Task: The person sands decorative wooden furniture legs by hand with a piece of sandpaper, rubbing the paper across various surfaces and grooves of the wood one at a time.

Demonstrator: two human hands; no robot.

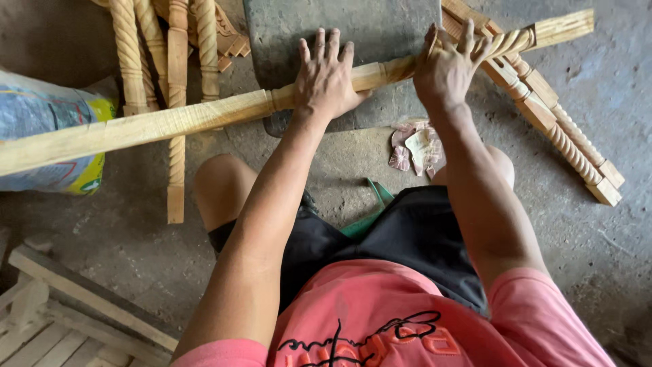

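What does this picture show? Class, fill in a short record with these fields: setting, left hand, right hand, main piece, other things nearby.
setting: person seated on a concrete floor, seen from above
left hand: left hand flat on the long wooden post, fingers spread
right hand: right hand wrapped over the post's twisted section
main piece: pale post, square at its ends, spiral-carved near the right, lying across a grey stone block
other things nearby: more carved posts at left, another pile at right, crumpled sandpaper scraps, printed sack
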